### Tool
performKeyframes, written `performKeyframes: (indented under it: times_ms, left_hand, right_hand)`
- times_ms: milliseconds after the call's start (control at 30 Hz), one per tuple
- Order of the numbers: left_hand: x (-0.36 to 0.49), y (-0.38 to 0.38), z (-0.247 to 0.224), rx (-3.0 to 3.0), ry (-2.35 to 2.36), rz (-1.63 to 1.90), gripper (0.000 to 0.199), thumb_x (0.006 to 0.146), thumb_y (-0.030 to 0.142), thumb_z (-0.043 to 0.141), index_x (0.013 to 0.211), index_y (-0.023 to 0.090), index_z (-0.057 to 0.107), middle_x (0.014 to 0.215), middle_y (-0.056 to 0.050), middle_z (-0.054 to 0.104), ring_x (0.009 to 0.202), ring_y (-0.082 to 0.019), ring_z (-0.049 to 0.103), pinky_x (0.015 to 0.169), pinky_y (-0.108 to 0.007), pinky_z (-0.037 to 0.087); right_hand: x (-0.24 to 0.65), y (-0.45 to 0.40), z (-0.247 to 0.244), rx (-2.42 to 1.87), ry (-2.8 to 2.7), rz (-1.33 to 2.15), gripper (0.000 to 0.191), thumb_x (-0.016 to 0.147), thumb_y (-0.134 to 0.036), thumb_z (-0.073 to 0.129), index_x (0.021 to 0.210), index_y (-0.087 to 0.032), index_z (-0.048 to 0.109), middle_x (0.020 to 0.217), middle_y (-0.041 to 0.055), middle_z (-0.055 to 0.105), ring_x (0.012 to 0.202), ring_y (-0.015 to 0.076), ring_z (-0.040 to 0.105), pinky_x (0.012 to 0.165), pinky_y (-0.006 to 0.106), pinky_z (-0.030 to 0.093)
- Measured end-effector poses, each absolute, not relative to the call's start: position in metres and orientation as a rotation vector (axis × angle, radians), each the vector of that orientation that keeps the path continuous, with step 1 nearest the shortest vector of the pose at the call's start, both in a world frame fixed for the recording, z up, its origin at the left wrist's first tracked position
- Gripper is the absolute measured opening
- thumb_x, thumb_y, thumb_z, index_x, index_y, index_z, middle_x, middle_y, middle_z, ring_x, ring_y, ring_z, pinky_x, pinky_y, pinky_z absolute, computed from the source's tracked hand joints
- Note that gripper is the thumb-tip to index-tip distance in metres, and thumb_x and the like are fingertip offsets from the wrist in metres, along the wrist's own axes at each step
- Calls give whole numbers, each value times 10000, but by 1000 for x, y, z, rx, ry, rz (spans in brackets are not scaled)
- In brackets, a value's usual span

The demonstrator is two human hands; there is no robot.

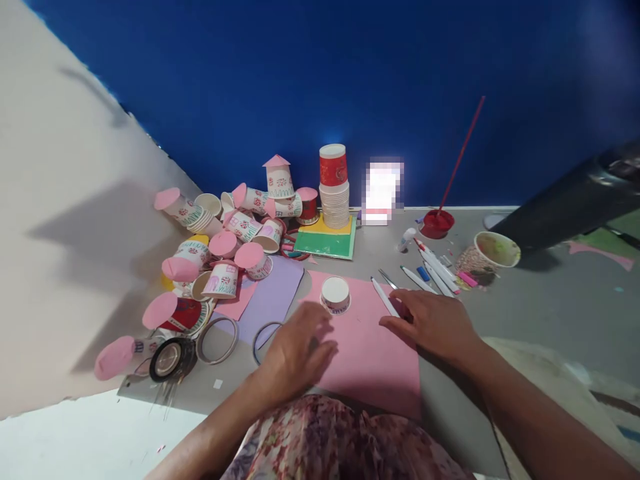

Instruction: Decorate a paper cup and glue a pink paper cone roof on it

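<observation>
A small white paper cup stands upside down on a sheet of pink paper. My left hand hovers just in front of the cup, its fingers curved and apart, holding nothing. At the paper's right edge, my right hand has thumb and forefinger spread on either side of the near end of a white marker; whether they touch it I cannot tell. A pointed metal tool lies beside the marker, partly hidden by that hand.
Decorated cups with pink paper tops crowd the left side, near tape rolls. A cup stack rises at the back. On the right are several markers, a red pot, a stained paper cup and a dark cylinder.
</observation>
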State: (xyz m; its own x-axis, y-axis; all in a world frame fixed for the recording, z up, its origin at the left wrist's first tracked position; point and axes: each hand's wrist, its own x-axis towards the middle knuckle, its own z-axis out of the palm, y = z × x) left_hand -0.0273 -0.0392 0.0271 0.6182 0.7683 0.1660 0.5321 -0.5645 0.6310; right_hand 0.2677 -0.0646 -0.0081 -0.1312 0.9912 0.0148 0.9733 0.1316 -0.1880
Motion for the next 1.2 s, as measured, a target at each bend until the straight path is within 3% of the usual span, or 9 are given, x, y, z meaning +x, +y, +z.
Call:
performKeyframes:
  times_ms: [167,333,500,600,667,767,967,1067,1200]
  left_hand:
    - [5,-7,22,2467,1196,607,832,793,328,829,1488,152,405,1445,-217,543,1360,-377,528,1107,-560,494]
    - [6,5,23,2490,1341,432,681,878,265,691,1497,162,425,1270,-169,699,1193,-350,666,1008,-539,549]
    - [-45,3,45,2527,1562,717,691,892,259,677,1522,179,408,1388,-187,622,1308,-370,602,1085,-588,510]
    - [-61,-8,48,2606,1677,1044,739,880,266,732,1535,204,397,1534,-231,445,1493,-428,385,1183,-681,388]
    - [-58,-22,40,2611,1538,1160,650,915,225,699,1507,268,434,1496,-178,489,1453,-365,459,1164,-618,459]
    - [-34,-45,15,2582,1129,758,549,979,248,608,1498,307,439,1501,-146,536,1427,-304,531,1063,-497,586]
    - [20,-59,-27,2685,1016,110,1023,803,764,685,1614,232,359,1694,-275,297,1577,-505,240,1200,-758,292]
    - [16,-52,-20,2688,907,-9,964,834,743,668,1602,225,401,1708,-288,238,1591,-508,175,1192,-798,223]
    - [-11,-35,5,2631,525,-132,824,825,546,777,1552,285,489,1702,-224,313,1584,-472,244,1197,-786,224]
  right_hand:
    - [256,-66,-7,-2081,-2311,238,299,1014,-392,582,1230,-206,675,1071,93,805,964,314,765,659,342,423]
    - [257,-67,-16,-2031,-2347,232,326,1006,-388,585,1271,-215,664,1128,116,792,994,325,759,700,355,475]
    - [259,-66,-21,-2001,-2236,279,321,969,-313,582,1258,-217,682,1072,113,798,943,311,755,703,353,485]
    - [262,-62,-14,-1961,-1974,436,346,922,-324,590,1231,-207,691,917,63,785,779,250,729,669,328,478]
    - [265,-61,-9,-1908,-1776,535,338,913,-370,565,1170,-198,702,785,25,736,658,209,677,634,313,472]
    - [270,-60,-4,-1834,-1575,557,340,897,-420,552,1100,-196,706,711,1,679,609,183,624,635,306,478]
    - [269,-59,-9,-1700,-1485,663,206,868,-406,584,912,-218,659,687,-9,634,592,167,579,594,296,470]
    - [271,-57,-6,-1660,-1466,650,172,867,-392,595,883,-226,637,683,-10,624,582,163,561,590,300,472]
    - [279,-53,-1,-1637,-1388,557,160,849,-388,617,848,-228,623,767,17,678,645,176,593,625,307,487]
